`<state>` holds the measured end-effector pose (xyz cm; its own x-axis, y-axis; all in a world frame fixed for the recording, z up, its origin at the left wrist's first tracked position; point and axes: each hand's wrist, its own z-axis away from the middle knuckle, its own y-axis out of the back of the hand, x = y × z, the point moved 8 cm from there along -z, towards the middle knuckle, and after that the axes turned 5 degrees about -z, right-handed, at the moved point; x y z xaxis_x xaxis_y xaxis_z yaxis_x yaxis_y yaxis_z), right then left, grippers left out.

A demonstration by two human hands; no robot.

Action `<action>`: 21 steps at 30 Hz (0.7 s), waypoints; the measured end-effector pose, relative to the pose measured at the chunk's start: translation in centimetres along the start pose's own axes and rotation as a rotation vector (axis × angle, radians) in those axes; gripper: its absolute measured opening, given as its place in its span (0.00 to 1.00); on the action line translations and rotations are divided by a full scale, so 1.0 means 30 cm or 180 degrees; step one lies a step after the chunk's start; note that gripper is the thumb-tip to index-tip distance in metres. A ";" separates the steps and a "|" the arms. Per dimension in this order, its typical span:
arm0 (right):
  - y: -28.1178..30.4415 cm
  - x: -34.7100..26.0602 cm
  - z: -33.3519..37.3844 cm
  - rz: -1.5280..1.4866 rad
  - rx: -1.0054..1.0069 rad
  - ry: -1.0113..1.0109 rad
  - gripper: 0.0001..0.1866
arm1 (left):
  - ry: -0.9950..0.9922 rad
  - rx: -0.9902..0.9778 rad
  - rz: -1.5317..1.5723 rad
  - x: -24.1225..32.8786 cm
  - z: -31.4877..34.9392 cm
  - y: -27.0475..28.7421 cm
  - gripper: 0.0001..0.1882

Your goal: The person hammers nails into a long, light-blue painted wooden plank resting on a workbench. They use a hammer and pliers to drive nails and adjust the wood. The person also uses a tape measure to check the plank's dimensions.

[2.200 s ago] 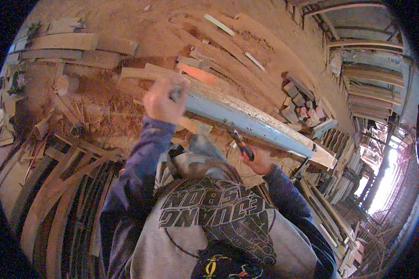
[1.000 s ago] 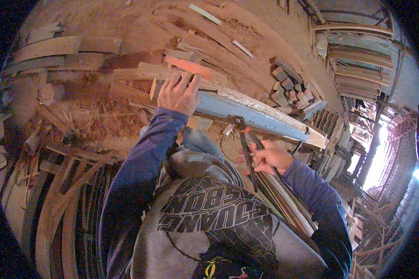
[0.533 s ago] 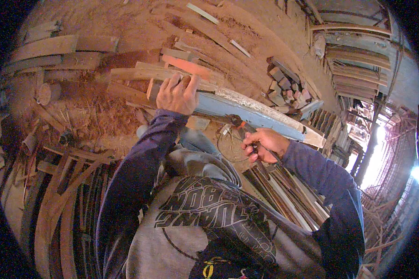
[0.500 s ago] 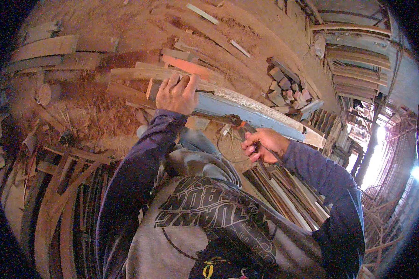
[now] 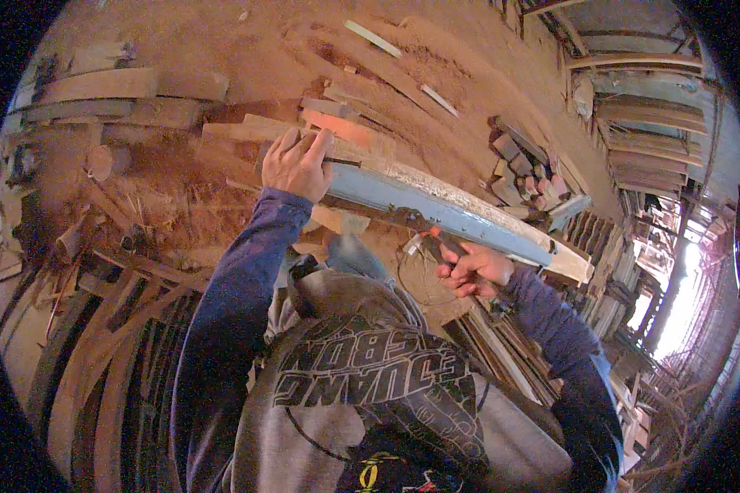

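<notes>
head view: a long blue beam (image 5: pixel 440 214) lies aslant in front of the person, running from the left hand (image 5: pixel 296 167) down to the right, its top face pale and worn, its far right end bare wood. the left hand rests over the beam's left end, fingers bent down and close together; a thin dark bar (image 5: pixel 347 163) pokes out from under it along the wood, but whether the fingers pinch the bar or only press on the beam, i cannot tell. the right hand (image 5: pixel 478 269) is wrapped around the handles of dark pincers (image 5: pixel 449 243) with orange on them. their head is by the beam's near lower edge; touching or just short of it, i cannot tell. beyond the left hand lies an orange block (image 5: pixel 337 127) among loose boards. two pale strips (image 5: pixel 372 39) lie on the reddish ground (image 5: pixel 263 57), and a heap of offcuts (image 5: pixel 528 168) sits beyond the beam. curved boards (image 5: pixel 90 361) are stacked at lower left.
</notes>
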<state>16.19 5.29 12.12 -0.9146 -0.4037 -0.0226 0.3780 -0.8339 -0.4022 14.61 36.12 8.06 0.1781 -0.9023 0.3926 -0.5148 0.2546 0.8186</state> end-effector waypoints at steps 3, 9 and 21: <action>0.074 0.047 -0.037 0.0319 -0.0303 0.0272 0.21 | -0.0003 0.0006 -0.0043 -0.003 0.001 0.023 0.16; 0.227 0.073 -0.191 0.0966 -0.0760 0.0824 0.19 | 0.0044 0.0128 -0.0056 -0.036 -0.020 0.063 0.15; 0.137 0.280 -0.127 0.1524 -0.0765 0.1463 0.16 | -0.0738 -0.1365 0.2539 0.430 0.189 0.057 0.20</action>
<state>9.52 -0.10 6.79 -0.6437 -0.4614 -0.6105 0.7603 -0.4767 -0.4413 11.28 22.94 12.16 -0.2902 -0.4405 0.8495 -0.0511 0.8936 0.4459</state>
